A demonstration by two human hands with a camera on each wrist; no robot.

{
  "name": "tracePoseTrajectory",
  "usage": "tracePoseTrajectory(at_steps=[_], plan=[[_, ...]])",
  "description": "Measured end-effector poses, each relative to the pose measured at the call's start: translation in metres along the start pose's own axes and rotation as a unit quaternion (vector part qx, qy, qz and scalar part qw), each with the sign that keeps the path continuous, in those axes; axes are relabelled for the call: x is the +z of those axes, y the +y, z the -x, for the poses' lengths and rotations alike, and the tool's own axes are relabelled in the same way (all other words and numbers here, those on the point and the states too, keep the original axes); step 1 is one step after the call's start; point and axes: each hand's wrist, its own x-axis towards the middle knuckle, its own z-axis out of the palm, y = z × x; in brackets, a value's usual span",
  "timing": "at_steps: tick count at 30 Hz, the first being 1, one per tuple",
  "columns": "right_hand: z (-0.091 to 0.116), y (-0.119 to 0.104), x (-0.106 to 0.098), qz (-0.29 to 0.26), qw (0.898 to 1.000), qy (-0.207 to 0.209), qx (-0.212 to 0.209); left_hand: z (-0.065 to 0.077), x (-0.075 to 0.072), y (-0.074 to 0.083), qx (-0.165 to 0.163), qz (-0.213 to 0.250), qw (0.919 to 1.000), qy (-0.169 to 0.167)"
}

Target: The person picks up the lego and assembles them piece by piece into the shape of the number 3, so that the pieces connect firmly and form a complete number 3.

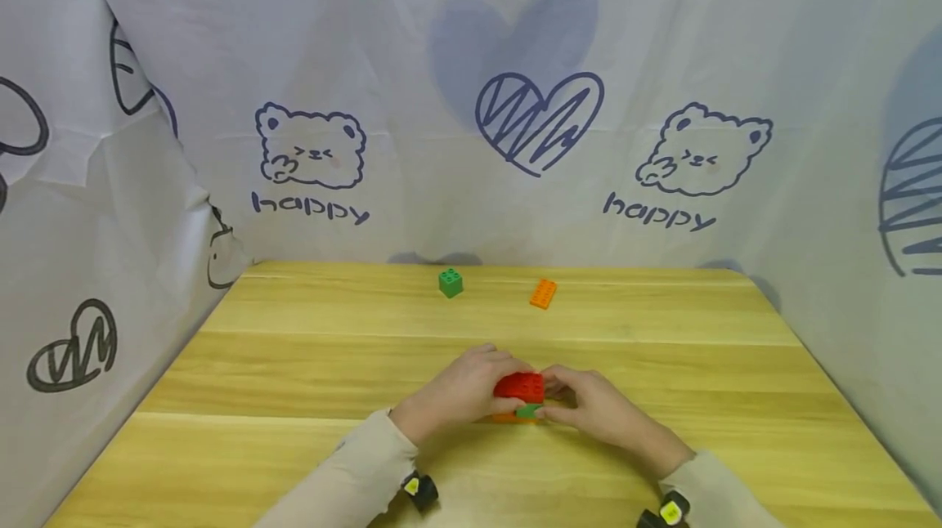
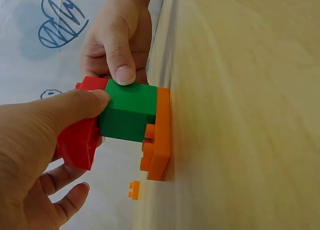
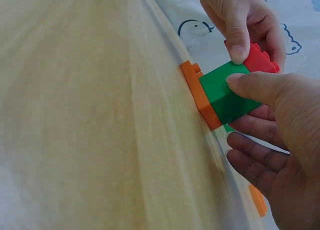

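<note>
A small stack of toy building bricks stands on the table, held between both hands. An orange plate forms its base, a green block sits on part of that, and a red brick is on top, reaching out past the green one. My left hand grips the red brick, its thumb near the red-green seam. From the other side, my right hand pinches the green block between thumb and fingers. Studs on one end of the orange plate are uncovered.
Farther back on the wooden table lie a green studded block and, to its right, an orange plate. White printed cloth hangs behind the table and along its sides.
</note>
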Motion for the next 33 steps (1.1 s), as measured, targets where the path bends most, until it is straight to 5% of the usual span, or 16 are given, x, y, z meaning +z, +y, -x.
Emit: tracePoseTrajectory(at_steps=[5, 24, 33], plan=[[0.001, -0.001, 0.0, -0.001, 1.0, -0.001, 0.0, 0.0, 0.0, 0.001, -0.023, 0.026, 0.9994, 0.002], [0.003, -0.002, -0.003, 0.015, 0.998, 0.051, -0.021, 0.002, 0.003, -0.002, -0.03, 0.054, 0.9981, 0.008], [0.004, -0.002, 0.001, 0.038, 0.997, 0.063, -0.03, 0.006, -0.004, -0.01, -0.074, 0.093, 0.9929, -0.006]])
